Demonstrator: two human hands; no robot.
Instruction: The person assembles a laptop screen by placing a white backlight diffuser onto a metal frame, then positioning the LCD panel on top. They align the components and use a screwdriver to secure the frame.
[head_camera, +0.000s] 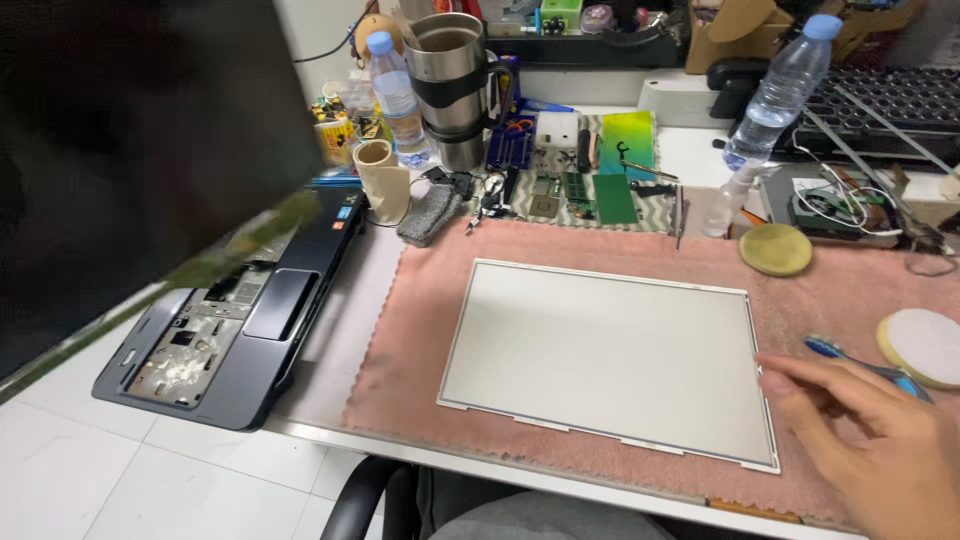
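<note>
A white rectangular backlight sheet in a thin frame lies flat on a pink towel. My right hand reaches in from the lower right with its fingers spread. Its fingertips are at the sheet's right edge and it holds nothing. A blue-handled brush lies on the towel just behind the fingers. A large dark flat panel, blurred and close to the camera, is raised at the upper left, and its greenish edge runs diagonally. My left hand is not visible.
An opened laptop base sits left of the towel. At the back stand a steel mug, two water bottles, small tools and circuit boards. A yellow disc and a white disc lie at the right.
</note>
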